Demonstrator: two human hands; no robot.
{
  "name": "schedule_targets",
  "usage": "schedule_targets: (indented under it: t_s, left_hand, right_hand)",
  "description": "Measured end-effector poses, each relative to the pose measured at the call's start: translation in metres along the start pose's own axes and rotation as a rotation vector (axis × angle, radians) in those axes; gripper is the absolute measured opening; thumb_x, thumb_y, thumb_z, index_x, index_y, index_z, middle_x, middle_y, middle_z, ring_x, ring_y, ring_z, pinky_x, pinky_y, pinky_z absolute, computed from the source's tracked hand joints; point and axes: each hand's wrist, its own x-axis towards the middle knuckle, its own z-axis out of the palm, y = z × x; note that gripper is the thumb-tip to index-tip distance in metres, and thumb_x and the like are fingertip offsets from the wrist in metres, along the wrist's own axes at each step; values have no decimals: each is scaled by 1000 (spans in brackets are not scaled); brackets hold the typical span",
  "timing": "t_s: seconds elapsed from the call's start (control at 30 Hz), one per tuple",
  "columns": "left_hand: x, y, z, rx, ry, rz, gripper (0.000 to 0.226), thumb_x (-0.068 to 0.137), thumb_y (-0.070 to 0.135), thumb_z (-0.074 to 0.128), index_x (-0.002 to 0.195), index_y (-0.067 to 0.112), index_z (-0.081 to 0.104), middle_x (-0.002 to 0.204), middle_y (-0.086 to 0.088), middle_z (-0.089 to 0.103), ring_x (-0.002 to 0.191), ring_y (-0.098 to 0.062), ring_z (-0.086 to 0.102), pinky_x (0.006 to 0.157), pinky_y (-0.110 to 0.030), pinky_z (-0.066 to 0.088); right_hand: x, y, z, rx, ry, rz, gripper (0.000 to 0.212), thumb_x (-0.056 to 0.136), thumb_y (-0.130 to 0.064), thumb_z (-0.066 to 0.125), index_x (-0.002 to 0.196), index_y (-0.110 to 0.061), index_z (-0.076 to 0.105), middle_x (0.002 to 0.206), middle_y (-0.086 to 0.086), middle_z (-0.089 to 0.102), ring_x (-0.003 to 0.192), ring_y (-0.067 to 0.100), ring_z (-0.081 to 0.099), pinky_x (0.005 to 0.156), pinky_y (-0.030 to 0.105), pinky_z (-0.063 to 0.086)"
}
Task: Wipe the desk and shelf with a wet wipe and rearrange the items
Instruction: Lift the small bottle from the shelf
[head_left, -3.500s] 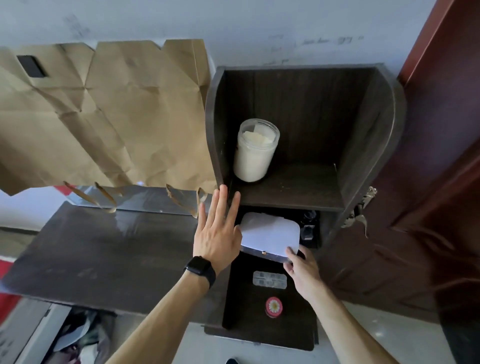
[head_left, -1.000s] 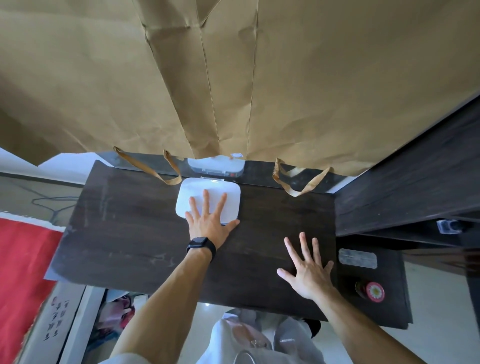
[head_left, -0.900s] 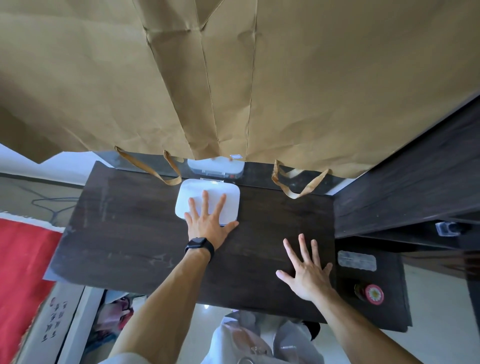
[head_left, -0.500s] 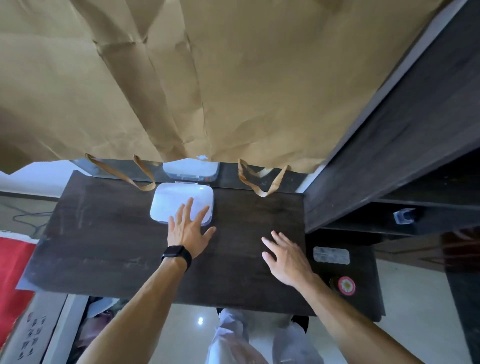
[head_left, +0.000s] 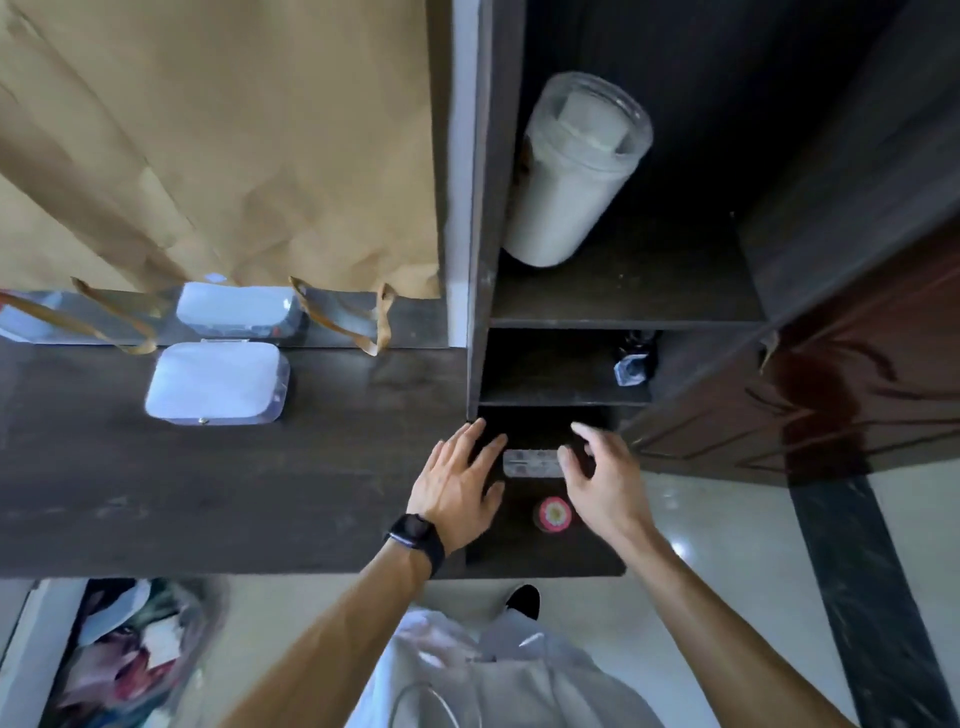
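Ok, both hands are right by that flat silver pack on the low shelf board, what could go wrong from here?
The round red tin sits between the left hand and right hand near the front edge of the board; a wrist could sweep it off. The flat silver pack lies flush, so fingers may slide it under the shelf instead of lifting it. The small bottle above the right hand might get bumped.

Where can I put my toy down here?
The desk is bare between the white box and the left hand. The top shelf is free right of the jar. The low ledge is crowded: the right hand, a foil strip, a red tin.
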Motion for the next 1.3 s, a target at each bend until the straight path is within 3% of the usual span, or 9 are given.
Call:
schedule_targets:
  t_s: [0.07, 0.2, 0.33, 0.5, 0.7, 0.83, 0.97, 1.07, 1.3]
  left_hand:
    - [25, 26, 3, 14, -24, 36, 74, 94, 38, 55, 157, 27, 20, 166, -7, 11, 152, -26, 11, 124, -46, 15]
    - [65, 51, 9, 106, -185, -29, 87, 96, 47, 51, 158, 27, -7, 165, 0, -15, 153, -25, -7, 122, -49, 4]
    - [76, 48, 16, 153, -325, -153, 85, 99, 53, 42, 156, 25, -13, 162, 7, -24, 152, -17, -15, 123, -51, -2]
    - [75, 51, 16, 170, -321, -171, 87, 98, 54, 44, 157, 25, -14, 162, 9, -26, 151, -15, -15, 122, -52, -3]
    - [81, 53, 11, 219, -377, -177, 91, 96, 53, 49, 157, 25, -13, 162, 7, -24, 152, -17, -13, 122, -53, -3]
    - [82, 52, 10, 245, -369, -163, 90, 96, 53, 50, 158, 25, -10, 164, 6, -19, 153, -17, -10, 122, -52, -2]
    - [94, 63, 2, 213, -226, -157, 75, 95, 53, 49, 157, 21, 22, 165, -4, 17, 148, -28, 23, 119, -46, 25]
    - [115, 80, -6, 53, -95, -158, 65, 93, 51, 53, 150, 23, 37, 149, -8, 43, 133, -31, 41, 106, -45, 40]
    - [192, 122, 20, -324, -54, -290, 97, 80, 49, 73, 156, 23, 18, 151, -11, 33, 139, -32, 37, 113, -42, 36]
  right_hand:
    - [20, 12, -17, -10, 83, 103, 43, 94, -29, 64, 133, -14, 57, 131, 11, 57, 111, 26, 63, 93, 34, 47]
    - [59, 29, -34, -71, 55, 230, 56, 96, -37, 56, 146, -17, 38, 145, 13, 43, 116, 32, 60, 96, 40, 47]
    - [90, 35, -32, -86, 9, 269, 68, 98, -35, 55, 153, -10, 23, 150, 18, 40, 131, 37, 48, 104, 41, 42]
    - [107, 33, -18, -111, 54, 378, 63, 95, -39, 61, 144, -9, 35, 138, 18, 52, 121, 40, 56, 92, 43, 48]
    - [116, 31, -7, -79, 224, 494, 41, 96, -37, 57, 128, -16, 46, 120, 14, 64, 106, 39, 64, 71, 39, 41]
    - [108, 38, -11, -62, 218, 393, 39, 96, -32, 56, 130, -14, 48, 117, 15, 66, 107, 39, 64, 78, 40, 49]
    - [77, 60, -22, 161, 193, 256, 48, 96, -36, 62, 137, -16, 49, 120, 8, 68, 103, 29, 69, 91, 41, 54]
    - [45, 81, -32, 398, 167, 292, 44, 92, -41, 68, 130, -24, 53, 101, -11, 68, 79, 16, 74, 80, 46, 61]
    - [-28, 113, -52, 523, 310, 336, 32, 89, -40, 72, 117, -35, 60, 94, -29, 68, 60, 2, 71, 69, 20, 55]
